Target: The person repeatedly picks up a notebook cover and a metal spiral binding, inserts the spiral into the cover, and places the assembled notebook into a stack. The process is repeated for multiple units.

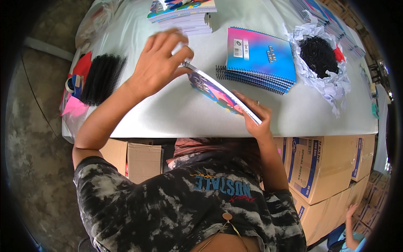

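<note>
A notebook [218, 92] with a colourful printed cover is held tilted on edge above the table, its white page edges facing up. My right hand [257, 112], a ring on one finger, grips its lower right end between thumb and fingers. At the opposite corner my left hand [161, 61] is closed, with thumb and curled fingers pinching at a short bit of dark spiral coil [186, 64]. Slight blur covers the left fingertips. Just right of the notebook lies a stack of blue and pink spiral notebooks [260, 52], their black coils toward me.
Loose black coils [318, 56] fill a nest of crumpled paper [331, 90] at right. More black coils [103, 80] lie at left beside a tape roll [70, 85]. A notebook stack [182, 19] with pens stands at the back. Cardboard boxes [323, 164] sit below the white-covered table [168, 126]; another person's arm [349, 227] shows lower right.
</note>
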A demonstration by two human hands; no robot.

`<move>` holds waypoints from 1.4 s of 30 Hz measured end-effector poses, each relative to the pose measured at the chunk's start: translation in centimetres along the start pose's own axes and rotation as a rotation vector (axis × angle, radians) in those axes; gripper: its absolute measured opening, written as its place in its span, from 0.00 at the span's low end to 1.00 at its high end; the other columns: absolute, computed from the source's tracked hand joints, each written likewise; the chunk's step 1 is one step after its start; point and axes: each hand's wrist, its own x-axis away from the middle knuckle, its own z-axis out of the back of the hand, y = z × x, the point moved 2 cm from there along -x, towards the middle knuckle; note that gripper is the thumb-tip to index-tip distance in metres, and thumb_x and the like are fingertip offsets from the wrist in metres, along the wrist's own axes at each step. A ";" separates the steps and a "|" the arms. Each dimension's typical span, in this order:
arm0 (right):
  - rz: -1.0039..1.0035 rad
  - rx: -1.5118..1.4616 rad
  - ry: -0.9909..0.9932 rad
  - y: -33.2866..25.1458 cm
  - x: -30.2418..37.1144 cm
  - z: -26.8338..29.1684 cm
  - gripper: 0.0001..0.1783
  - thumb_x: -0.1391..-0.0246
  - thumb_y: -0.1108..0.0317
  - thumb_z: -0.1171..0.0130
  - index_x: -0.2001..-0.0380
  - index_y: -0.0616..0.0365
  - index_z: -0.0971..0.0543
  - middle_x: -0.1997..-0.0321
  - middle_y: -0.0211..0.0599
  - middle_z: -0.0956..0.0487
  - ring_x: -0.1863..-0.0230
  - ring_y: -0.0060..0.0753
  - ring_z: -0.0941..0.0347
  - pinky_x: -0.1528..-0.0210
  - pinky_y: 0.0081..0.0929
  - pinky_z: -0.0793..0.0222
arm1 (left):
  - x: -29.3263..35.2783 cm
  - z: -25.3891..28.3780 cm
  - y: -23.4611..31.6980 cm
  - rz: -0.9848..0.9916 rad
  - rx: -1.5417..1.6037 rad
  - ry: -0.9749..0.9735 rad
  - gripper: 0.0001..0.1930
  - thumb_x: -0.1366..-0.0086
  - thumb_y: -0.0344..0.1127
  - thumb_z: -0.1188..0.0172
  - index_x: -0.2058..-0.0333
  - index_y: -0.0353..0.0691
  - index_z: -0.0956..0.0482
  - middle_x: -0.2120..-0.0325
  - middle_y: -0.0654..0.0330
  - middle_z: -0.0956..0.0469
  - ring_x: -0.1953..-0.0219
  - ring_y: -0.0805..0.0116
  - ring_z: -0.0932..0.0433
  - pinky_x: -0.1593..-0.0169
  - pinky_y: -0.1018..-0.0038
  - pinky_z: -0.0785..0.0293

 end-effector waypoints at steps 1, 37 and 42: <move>0.000 0.006 0.001 -0.1 0.0 0.0 0.22 0.60 0.86 0.50 0.57 0.66 0.25 0.55 0.46 0.24 0.54 0.40 0.26 0.53 0.26 0.30 | 0.3 -0.1 0.5 0.047 -0.070 0.206 0.34 0.51 0.58 0.43 0.51 0.41 0.33 0.52 0.52 0.34 0.48 0.51 0.37 0.46 0.58 0.45; 0.216 0.025 -0.110 -1.1 0.2 -2.4 0.16 0.53 0.74 0.45 0.59 0.68 0.24 0.59 0.52 0.23 0.58 0.46 0.24 0.56 0.32 0.28 | 7.2 -7.7 4.3 0.044 0.201 0.912 0.48 0.46 0.72 0.62 0.46 0.26 0.45 0.43 0.36 0.53 0.39 0.41 0.57 0.39 0.49 0.67; 0.187 0.057 -0.043 -0.9 -0.3 -2.6 0.16 0.52 0.71 0.45 0.59 0.67 0.24 0.59 0.51 0.23 0.58 0.46 0.24 0.56 0.34 0.28 | 7.3 -9.6 8.2 -0.174 0.339 0.526 0.58 0.53 0.77 0.60 0.42 0.22 0.53 0.40 0.32 0.67 0.37 0.38 0.68 0.39 0.46 0.76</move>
